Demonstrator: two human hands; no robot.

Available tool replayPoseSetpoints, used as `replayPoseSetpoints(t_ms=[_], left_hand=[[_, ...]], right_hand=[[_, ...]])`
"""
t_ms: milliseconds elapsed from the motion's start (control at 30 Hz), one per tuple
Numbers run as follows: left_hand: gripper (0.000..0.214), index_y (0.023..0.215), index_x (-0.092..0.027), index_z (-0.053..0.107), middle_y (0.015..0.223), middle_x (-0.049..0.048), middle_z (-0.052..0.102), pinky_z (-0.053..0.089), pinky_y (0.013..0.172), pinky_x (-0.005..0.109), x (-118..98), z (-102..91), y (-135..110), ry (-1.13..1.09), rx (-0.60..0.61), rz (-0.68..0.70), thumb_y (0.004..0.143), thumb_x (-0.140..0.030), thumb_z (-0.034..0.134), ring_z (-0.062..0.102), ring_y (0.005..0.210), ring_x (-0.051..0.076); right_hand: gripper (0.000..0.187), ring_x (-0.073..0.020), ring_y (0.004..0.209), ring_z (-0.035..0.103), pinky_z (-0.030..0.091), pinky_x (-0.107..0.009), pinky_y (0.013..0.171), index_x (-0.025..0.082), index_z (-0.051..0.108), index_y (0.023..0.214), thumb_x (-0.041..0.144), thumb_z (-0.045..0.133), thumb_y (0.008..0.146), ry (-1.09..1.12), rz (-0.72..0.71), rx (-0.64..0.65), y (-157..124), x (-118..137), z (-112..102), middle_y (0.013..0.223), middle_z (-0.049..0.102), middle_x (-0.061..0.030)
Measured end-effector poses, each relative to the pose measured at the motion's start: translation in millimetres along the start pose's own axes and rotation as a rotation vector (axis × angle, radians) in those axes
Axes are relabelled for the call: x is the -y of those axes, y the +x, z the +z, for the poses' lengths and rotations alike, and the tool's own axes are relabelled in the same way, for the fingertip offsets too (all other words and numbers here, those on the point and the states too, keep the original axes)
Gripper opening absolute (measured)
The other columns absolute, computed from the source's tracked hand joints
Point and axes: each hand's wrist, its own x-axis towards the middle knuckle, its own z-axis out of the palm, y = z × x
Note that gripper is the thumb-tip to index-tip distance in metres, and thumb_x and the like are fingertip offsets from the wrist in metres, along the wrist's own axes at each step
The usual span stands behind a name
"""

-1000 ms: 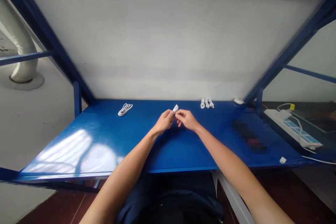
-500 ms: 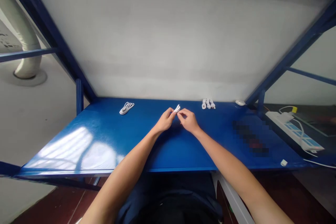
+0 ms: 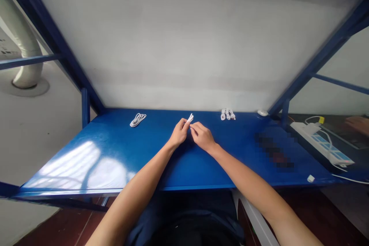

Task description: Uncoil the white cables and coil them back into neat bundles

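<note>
My left hand (image 3: 179, 133) and my right hand (image 3: 201, 136) meet over the middle of the blue table (image 3: 95, 153), both pinching a small folded white cable (image 3: 190, 118) whose end sticks up above the fingertips. The fingers of both hands are closed on it. A loose coil of white cable (image 3: 137, 119) lies at the back left of the table. A few small bundled white cables (image 3: 227, 114) lie side by side at the back right.
A white panel rises behind the table, framed by blue metal struts (image 3: 319, 55). A small white object (image 3: 262, 112) sits at the back right corner, a white plug (image 3: 310, 178) near the right front edge. A power strip (image 3: 319, 142) lies on the neighbouring desk, where another person's hand (image 3: 357, 123) shows.
Both hands have shifted slightly left and nearer, still pinching the cable. Another person's hand has come into view at the far right.
</note>
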Motion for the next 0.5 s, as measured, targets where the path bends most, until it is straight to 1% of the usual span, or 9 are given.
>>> replayPoseSetpoints(t_ms=[67, 100, 167, 233, 267, 300, 367, 433, 500], left_hand=[[0.033, 0.079, -0.019, 0.047, 0.058, -0.0073, 0.041, 0.029, 0.048, 0.018, -1, -0.3, 1, -0.041, -0.019, -0.026, 0.086, -0.052, 0.050, 0.034, 0.049, 0.006], [0.034, 0.079, -0.019, 0.047, 0.058, -0.0073, 0.041, 0.029, 0.048, 0.018, -1, -0.3, 1, -0.056, -0.023, -0.039, 0.085, -0.053, 0.050, 0.035, 0.049, 0.006], [0.036, 0.079, -0.019, 0.047, 0.059, -0.0070, 0.041, 0.030, 0.048, 0.018, -3, 0.3, 1, -0.080, -0.026, -0.069, 0.084, -0.055, 0.050, 0.035, 0.049, 0.006], [0.036, 0.080, -0.020, 0.048, 0.060, -0.0065, 0.043, 0.032, 0.049, 0.018, -4, 0.9, 0, -0.097, -0.020, -0.083, 0.084, -0.056, 0.049, 0.037, 0.050, 0.007], [0.036, 0.081, -0.020, 0.049, 0.061, -0.0062, 0.044, 0.033, 0.050, 0.018, -5, 1.2, -1, -0.096, -0.008, -0.074, 0.085, -0.056, 0.048, 0.038, 0.051, 0.007], [0.035, 0.082, -0.020, 0.049, 0.063, -0.0057, 0.046, 0.034, 0.052, 0.019, -6, 1.4, -1, -0.085, 0.007, -0.050, 0.085, -0.055, 0.048, 0.040, 0.053, 0.007], [0.033, 0.084, -0.019, 0.050, 0.068, -0.0042, 0.049, 0.038, 0.059, 0.020, -6, 1.6, -2, -0.031, 0.041, 0.031, 0.087, -0.052, 0.046, 0.044, 0.060, 0.009], [0.032, 0.086, -0.019, 0.051, 0.074, -0.0027, 0.051, 0.039, 0.066, 0.021, -6, 1.5, -3, 0.045, 0.063, 0.103, 0.089, -0.050, 0.044, 0.046, 0.067, 0.010], [0.031, 0.087, -0.019, 0.051, 0.076, -0.0021, 0.051, 0.039, 0.070, 0.022, -5, 1.3, -4, 0.104, 0.073, 0.127, 0.090, -0.048, 0.042, 0.046, 0.071, 0.011]], right_hand=[[0.020, -0.0201, 0.086, 0.060, 0.049, -0.032, 0.078, 0.024, 0.066, 0.098, 0.026, 0.051, 0.085, 0.073, 0.039, -0.023, 1, 2, 0, 0.099, 0.063, -0.0080], [0.018, -0.0190, 0.080, 0.061, 0.051, -0.031, 0.072, 0.023, 0.066, 0.096, 0.028, 0.053, 0.084, 0.144, 0.094, -0.044, 1, 3, 1, 0.095, 0.064, -0.0075], [0.017, -0.0160, 0.064, 0.059, 0.051, -0.027, 0.054, 0.021, 0.065, 0.084, 0.034, 0.055, 0.083, 0.355, 0.287, -0.048, 4, 2, 1, 0.077, 0.063, -0.0050], [0.023, -0.0128, 0.051, 0.054, 0.047, -0.023, 0.041, 0.018, 0.062, 0.074, 0.039, 0.057, 0.081, 0.635, 0.524, 0.033, 8, 0, 2, 0.063, 0.057, -0.0018], [0.025, -0.0114, 0.048, 0.052, 0.045, -0.022, 0.038, 0.017, 0.062, 0.071, 0.039, 0.057, 0.081, 0.778, 0.622, 0.091, 9, -1, 1, 0.060, 0.056, -0.0011], [0.025, -0.0105, 0.047, 0.052, 0.044, -0.021, 0.038, 0.016, 0.062, 0.070, 0.039, 0.058, 0.080, 0.908, 0.696, 0.140, 11, -2, 1, 0.059, 0.056, -0.0011], [0.023, -0.0092, 0.048, 0.053, 0.044, -0.019, 0.039, 0.014, 0.063, 0.072, 0.035, 0.060, 0.081, 1.101, 0.778, 0.184, 14, -3, -1, 0.061, 0.059, -0.0021], [0.018, -0.0083, 0.048, 0.054, 0.045, -0.017, 0.040, 0.013, 0.064, 0.074, 0.030, 0.061, 0.081, 1.202, 0.825, 0.186, 15, -4, -4, 0.061, 0.060, -0.0020], [0.010, -0.0078, 0.050, 0.055, 0.047, -0.016, 0.042, 0.014, 0.065, 0.077, 0.022, 0.062, 0.081, 1.249, 0.870, 0.189, 16, -4, -7, 0.062, 0.061, -0.0012]])
